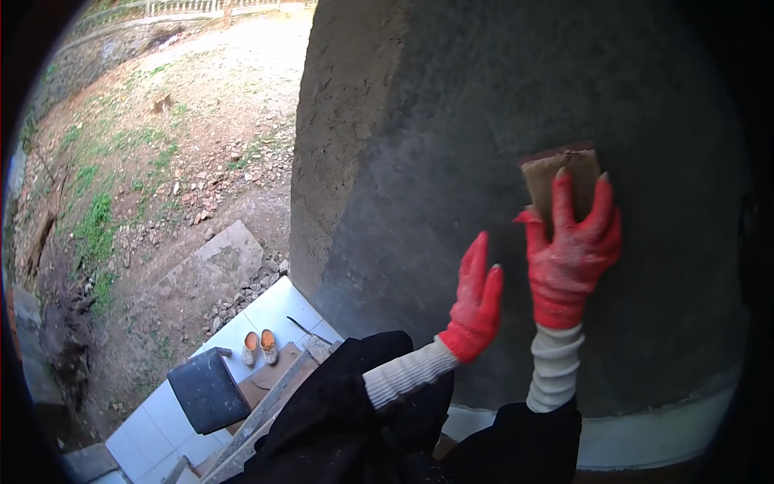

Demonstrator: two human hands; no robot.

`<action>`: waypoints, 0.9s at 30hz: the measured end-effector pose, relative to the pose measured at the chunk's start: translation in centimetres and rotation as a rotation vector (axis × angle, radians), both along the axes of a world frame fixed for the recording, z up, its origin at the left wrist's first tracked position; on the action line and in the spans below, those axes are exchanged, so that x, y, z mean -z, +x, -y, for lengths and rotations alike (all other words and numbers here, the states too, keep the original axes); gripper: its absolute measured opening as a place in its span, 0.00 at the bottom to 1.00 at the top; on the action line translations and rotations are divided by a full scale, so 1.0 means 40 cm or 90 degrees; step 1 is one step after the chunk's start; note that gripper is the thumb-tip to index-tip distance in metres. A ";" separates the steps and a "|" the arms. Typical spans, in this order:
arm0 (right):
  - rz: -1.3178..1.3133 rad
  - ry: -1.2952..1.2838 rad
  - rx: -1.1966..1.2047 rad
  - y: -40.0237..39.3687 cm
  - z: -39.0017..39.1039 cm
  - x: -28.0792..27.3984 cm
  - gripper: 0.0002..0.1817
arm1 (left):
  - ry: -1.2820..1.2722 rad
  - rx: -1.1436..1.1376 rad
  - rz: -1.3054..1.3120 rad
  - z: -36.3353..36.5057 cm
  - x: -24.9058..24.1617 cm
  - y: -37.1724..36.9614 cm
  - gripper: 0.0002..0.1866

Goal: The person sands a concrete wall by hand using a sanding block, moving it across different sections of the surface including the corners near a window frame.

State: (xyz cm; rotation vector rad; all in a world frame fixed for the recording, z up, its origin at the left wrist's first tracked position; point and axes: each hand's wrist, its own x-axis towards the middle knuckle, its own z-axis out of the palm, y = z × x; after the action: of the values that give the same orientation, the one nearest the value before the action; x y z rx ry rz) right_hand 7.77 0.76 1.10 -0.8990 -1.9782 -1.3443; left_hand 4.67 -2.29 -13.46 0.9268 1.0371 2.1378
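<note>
Both hands are in red gloves with white knit cuffs, sleeves are black. The right hand (pixel 571 250) is pressed flat against a brown board (pixel 562 179), fingers spread wide and pointing up, palm on the lower part of it. So it isn't gripping so much as pinning the board against the wall (pixel 451 161). The board sits flat on that grey, rough plastered wall, up and to the right of centre in the view, with its top edge showing a thin reddish strip.

The left hand (pixel 476 302) is just beside the right one, lower and to the left. It's open, fingers straight and held together, edge-on to the camera, holding nothing. Looks like the fingertips are at or very near the wall surface, but I can't tell if they actually touch.

The wall has a lighter, sandier corner edge (pixel 343 121) running down the left side. A white band runs along its foot.

Way down below there's a white tiled floor (pixel 278 310) with a pair of orange sandals (pixel 260 347) on it, a dark bucket (pixel 208 391) near them, and a plank (pixel 270 407) slanting up toward the camera. Beyond that it's bare dirt with patches of grass and scattered stones (pixel 201 198), plus a grey slab (pixel 211 266) lying on the slope.
</note>
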 end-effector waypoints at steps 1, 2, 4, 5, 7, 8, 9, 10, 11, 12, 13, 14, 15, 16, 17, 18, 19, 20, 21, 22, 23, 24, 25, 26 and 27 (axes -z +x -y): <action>0.000 -0.011 0.010 -0.006 0.004 -0.024 0.33 | 0.049 -0.037 0.012 -0.024 -0.040 0.006 0.28; 0.000 -0.021 0.022 -0.016 0.005 -0.037 0.33 | 0.098 -0.073 0.024 -0.039 -0.066 0.005 0.27; 0.018 -0.131 -0.001 -0.005 0.016 0.025 0.29 | 0.094 -0.033 0.126 -0.050 -0.073 0.012 0.29; 0.026 -0.223 -0.034 0.013 0.012 0.071 0.28 | 0.085 0.016 0.219 -0.048 -0.069 0.017 0.31; 0.016 -0.350 -0.055 0.038 0.012 0.174 0.28 | -0.013 -0.057 0.176 -0.053 0.045 0.045 0.37; 0.008 -0.428 -0.100 0.049 0.009 0.223 0.27 | -0.112 -0.121 0.120 -0.057 0.103 0.054 0.43; -0.001 -0.506 -0.145 0.056 0.008 0.258 0.27 | -0.111 -0.129 0.123 -0.057 0.138 0.059 0.43; 0.003 -0.507 -0.151 0.067 0.007 0.270 0.27 | -0.170 -0.150 0.088 -0.055 0.163 0.058 0.49; -0.050 -0.587 -0.199 0.086 0.003 0.269 0.26 | -0.227 -0.170 0.053 -0.056 0.178 0.058 0.55; -0.102 -0.666 -0.248 0.096 -0.015 0.261 0.24 | -0.226 -0.178 0.058 -0.077 0.164 0.050 0.55; -0.068 -0.598 -0.250 0.085 0.002 0.176 0.22 | -0.263 -0.271 -0.025 -0.117 0.136 0.045 0.58; -0.120 -0.584 -0.266 0.093 0.016 0.099 0.22 | -0.302 -0.362 -0.108 -0.151 0.106 0.031 0.61; -0.073 -0.426 -0.275 0.088 0.028 0.015 0.21 | -0.255 -0.407 -0.149 -0.159 0.047 -0.004 0.60; -0.084 -0.341 -0.238 0.114 0.025 -0.060 0.21 | -0.158 -0.403 -0.166 -0.160 -0.024 -0.065 0.58; -0.136 -0.297 -0.251 0.145 0.011 -0.128 0.20 | -0.062 -0.396 -0.183 -0.160 -0.099 -0.129 0.56; -0.123 -0.221 -0.223 0.175 -0.003 -0.207 0.19 | -0.024 -0.429 -0.205 -0.163 -0.186 -0.178 0.54; -0.140 -0.159 -0.220 0.189 -0.018 -0.270 0.18 | 0.015 -0.461 -0.225 -0.171 -0.247 -0.213 0.52; -0.138 -0.161 -0.218 0.193 -0.029 -0.317 0.18 | 0.013 -0.458 -0.223 -0.182 -0.262 -0.236 0.52; -0.168 -0.125 -0.207 0.196 -0.037 -0.360 0.17 | 0.049 -0.480 -0.258 -0.186 -0.269 -0.256 0.50; -0.196 -0.084 -0.198 0.199 -0.048 -0.390 0.17 | 0.089 -0.503 -0.291 -0.183 -0.271 -0.271 0.49; -0.195 -0.076 -0.201 0.202 -0.066 -0.405 0.17 | 0.126 -0.476 -0.328 -0.179 -0.212 -0.277 0.48; -0.186 -0.098 -0.211 0.204 -0.085 -0.407 0.17 | 0.082 -0.444 -0.331 -0.176 -0.121 -0.269 0.49; -0.175 -0.124 -0.218 0.203 -0.099 -0.400 0.18 | 0.035 -0.409 -0.332 -0.170 -0.011 -0.248 0.50; -0.174 -0.122 -0.220 0.197 -0.115 -0.384 0.18 | -0.007 -0.406 -0.298 -0.158 0.125 -0.216 0.51; -0.062 -0.084 -0.206 0.192 -0.135 -0.360 0.18 | -0.049 -0.401 -0.264 -0.148 0.213 -0.201 0.52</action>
State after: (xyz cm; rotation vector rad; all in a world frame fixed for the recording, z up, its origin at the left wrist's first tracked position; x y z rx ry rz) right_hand 15.44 6.15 15.49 -0.6523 -2.0493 -0.9799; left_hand -3.36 3.61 -21.98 1.1449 1.7987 2.4200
